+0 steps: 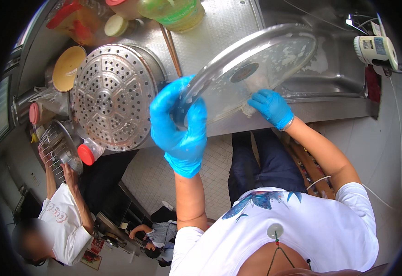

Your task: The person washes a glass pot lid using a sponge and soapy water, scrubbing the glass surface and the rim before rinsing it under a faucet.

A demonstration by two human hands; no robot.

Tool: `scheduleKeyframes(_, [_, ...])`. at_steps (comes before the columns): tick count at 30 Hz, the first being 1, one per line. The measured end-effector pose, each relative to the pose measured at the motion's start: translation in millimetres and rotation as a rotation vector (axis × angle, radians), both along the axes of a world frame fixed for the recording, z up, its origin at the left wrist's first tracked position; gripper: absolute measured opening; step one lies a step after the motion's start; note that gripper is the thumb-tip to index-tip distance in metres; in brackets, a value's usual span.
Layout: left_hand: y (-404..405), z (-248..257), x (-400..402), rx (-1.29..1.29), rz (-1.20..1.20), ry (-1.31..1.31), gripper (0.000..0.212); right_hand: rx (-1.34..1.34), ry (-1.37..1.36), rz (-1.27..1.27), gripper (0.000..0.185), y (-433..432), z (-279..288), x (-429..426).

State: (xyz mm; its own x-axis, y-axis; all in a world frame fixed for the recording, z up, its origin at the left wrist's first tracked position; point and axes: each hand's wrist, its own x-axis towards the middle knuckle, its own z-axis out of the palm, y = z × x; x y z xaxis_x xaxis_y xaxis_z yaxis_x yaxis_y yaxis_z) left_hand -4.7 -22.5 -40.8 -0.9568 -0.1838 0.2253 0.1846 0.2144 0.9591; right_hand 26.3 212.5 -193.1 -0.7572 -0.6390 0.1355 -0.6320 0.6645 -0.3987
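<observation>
In blue gloves, my left hand (183,127) grips the metal rim of a large round glass pot lid (218,86), which is tilted over the counter edge and the sink. White suds and drops cover the glass, and a round dark knob piece sits at its middle. Near the lid's lower edge, my right hand (272,107) presses a pale scrubbing pad or cloth (248,109) against the rim; its exact kind cannot be told. Left of my left hand, a perforated metal steamer tray (114,96) rests on another metal vessel.
A stainless sink (335,72) lies behind the lid. Chopsticks (172,48), a green-labelled plastic jug (176,15), a yellow bowl (69,69) and a red-lidded jar (86,154) stand on the counter. At the lower left, a person (66,214) holds a metal rack; others are farther back.
</observation>
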Motion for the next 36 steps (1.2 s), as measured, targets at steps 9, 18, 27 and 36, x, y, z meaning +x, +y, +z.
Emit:
scheduleKeyframes(9, [23.5, 72.2, -67.4, -1.058, -0.408, 0.220, 0.020, -0.006, 0.075, -0.012, 0.015, -21.3, -10.5, -3.1])
scheduleKeyframes(18, [10.6, 53.6, -18.3, -0.986, -0.207, 0.346, 0.022, 0.185, 0.087, -0.158, 0.015, -2.1, -16.3, 0.6])
scheduleKeyframes(27, [11.4, 53.6, 25.6, -0.986, -0.210, 0.319, 0.028, 0.057, -0.098, -0.263, 0.013, -67.4, -4.4, 37.4])
scheduleKeyframes(36, [5.4, 34.8, 31.5, -0.895, -0.208, 0.363, 0.027, 0.264, 0.269, -0.168, 0.011, 25.8, 8.7, -2.8])
